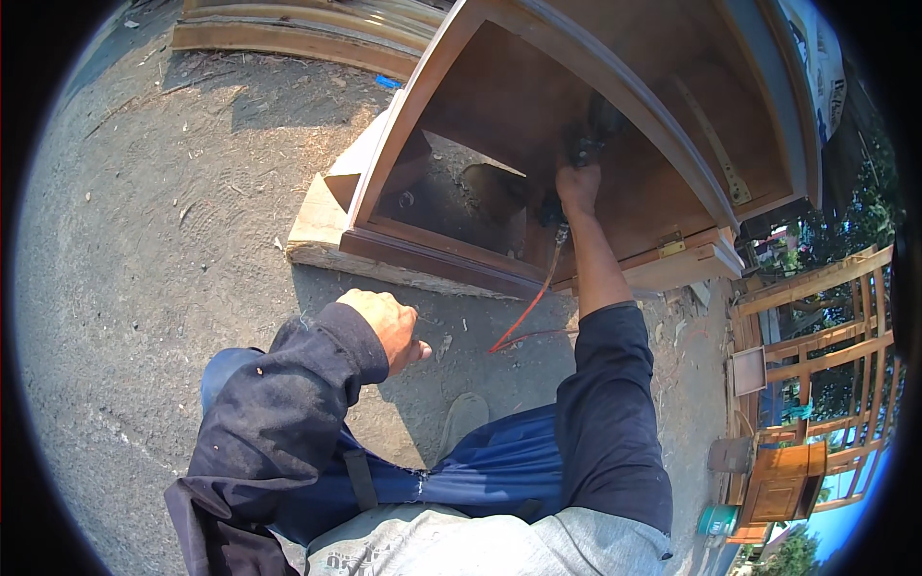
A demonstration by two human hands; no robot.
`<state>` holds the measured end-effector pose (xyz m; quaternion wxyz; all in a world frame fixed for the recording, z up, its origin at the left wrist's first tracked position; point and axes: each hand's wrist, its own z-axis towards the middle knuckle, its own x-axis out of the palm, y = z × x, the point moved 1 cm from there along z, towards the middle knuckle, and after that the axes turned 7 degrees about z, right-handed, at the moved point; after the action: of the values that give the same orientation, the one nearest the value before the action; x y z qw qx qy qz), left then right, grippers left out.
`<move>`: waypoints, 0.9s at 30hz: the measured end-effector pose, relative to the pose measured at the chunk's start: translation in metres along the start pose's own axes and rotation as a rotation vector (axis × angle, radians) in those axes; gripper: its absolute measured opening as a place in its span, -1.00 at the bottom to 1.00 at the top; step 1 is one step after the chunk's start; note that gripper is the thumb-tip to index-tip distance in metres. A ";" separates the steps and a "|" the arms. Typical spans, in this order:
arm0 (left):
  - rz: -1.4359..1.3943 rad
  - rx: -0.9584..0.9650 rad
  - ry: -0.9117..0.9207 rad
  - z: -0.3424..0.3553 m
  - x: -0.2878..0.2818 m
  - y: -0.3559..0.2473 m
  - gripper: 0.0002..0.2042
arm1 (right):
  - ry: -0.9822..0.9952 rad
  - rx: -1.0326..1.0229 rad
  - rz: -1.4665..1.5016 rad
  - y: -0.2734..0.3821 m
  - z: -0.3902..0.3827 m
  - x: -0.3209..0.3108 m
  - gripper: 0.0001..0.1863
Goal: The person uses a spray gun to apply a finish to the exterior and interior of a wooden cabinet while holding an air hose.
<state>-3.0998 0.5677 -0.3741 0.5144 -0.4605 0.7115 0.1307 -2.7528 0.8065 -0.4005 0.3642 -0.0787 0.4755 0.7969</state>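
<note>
My right hand [579, 187] reaches inside a brown wooden cabinet [437, 257] and grips a dark air tool [588, 146]. Shade hides the tool's front end, so its exact kind is unclear. An orange hose [544, 288] runs from its handle down to the ground. My left hand [384, 326] hovers in front of the cabinet, fingers curled in and touching nothing; no object shows in it. The cabinet rests on a thick pale timber [322, 252], and an opening in its panel shows the ground. A brass hinge [671, 245] sits on its near edge, and a metal rail [713, 139] runs along an inner panel.
Stacked planks [298, 36] lie beyond the cabinet at the upper left. To the right stand a slatted wooden frame [812, 370], an orange-brown wooden cabinet [776, 485] and a teal bucket [717, 519]. My shoe [468, 415] is close under the work, near the hose.
</note>
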 end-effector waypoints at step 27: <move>0.206 0.482 -0.196 0.053 0.077 -0.078 -0.65 | 0.138 0.165 0.524 0.094 0.004 0.096 -0.77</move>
<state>-3.0089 0.5203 -0.4405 0.6594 -0.2354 0.7120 0.0531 -2.8830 0.8318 -0.3778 0.1179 0.0226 0.5666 0.8152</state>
